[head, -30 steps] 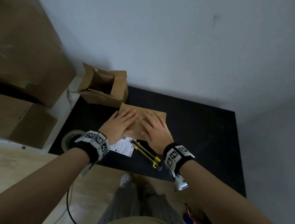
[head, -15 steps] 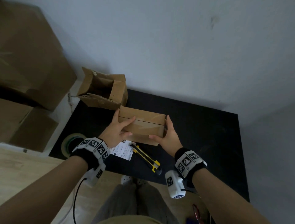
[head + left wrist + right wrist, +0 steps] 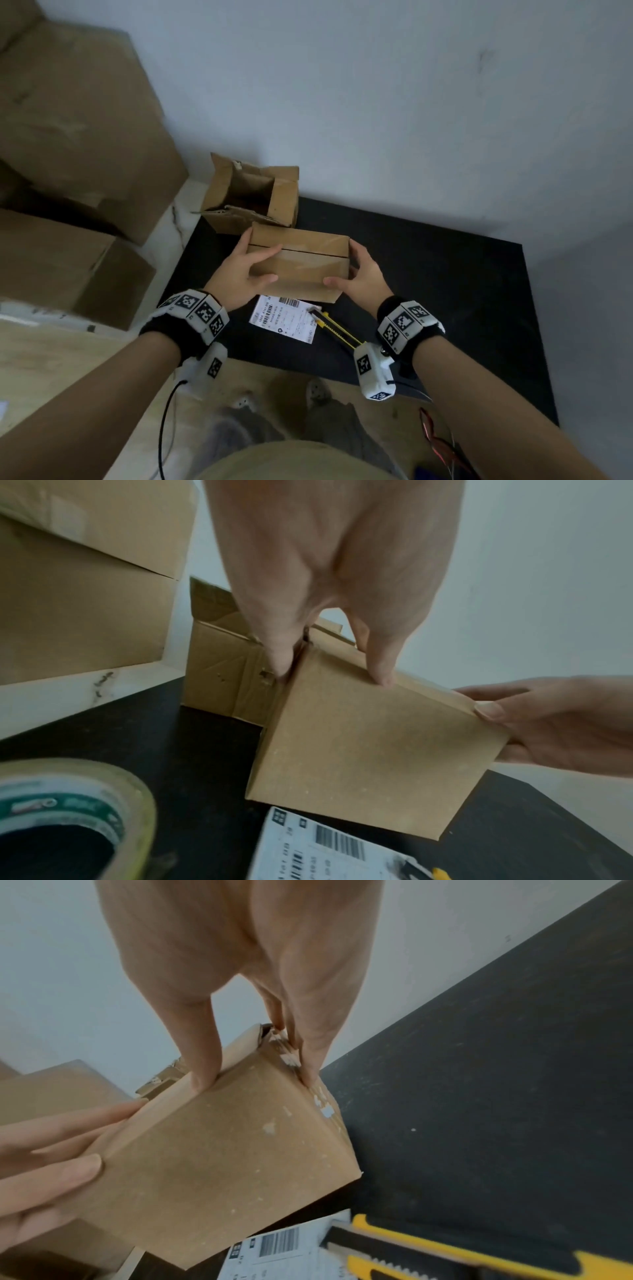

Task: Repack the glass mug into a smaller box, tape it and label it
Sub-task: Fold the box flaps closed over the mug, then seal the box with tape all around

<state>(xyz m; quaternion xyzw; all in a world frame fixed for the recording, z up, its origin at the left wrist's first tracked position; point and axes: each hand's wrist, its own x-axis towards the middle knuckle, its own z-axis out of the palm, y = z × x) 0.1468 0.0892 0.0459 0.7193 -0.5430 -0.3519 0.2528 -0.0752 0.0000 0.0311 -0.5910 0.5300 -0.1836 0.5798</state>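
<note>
Left hand (image 3: 239,274) grips the left end of the small box (image 3: 301,267), thumb lying across the top face and fingers wrapped round the end panel. Right hand (image 3: 363,277) grips the opposite end in like fashion, thumb on the near face and fingers curled behind the right panel. Both hands are closed on the box; neither holds anything else.

Small box: flaps folded down, with a seam running lengthwise across the upper face. In the wrist views the box is tilted, its lower near edge above the shipping label (image 3: 286,317); whether that edge touches the desk (image 3: 445,291) cannot be determined. No tape is visible across the seam. The glass mug is not visible in any view.

Shipping label: white, with barcodes, lying flat on the desk just in front of the box and partly beneath its near edge.

Utility knife (image 3: 337,329): yellow and black, lying on the desk just to the right of the label, its tip touching or overlapping the label's right edge.

Tape roll (image 3: 68,818): lying flat on the desk to the left, seen in the left wrist view.

Larger box (image 3: 251,197): open, flaps raised, standing at the far left corner of the desk, directly behind the small box.

Stacked cartons (image 3: 68,171) stand to the left, off the desk.
</note>
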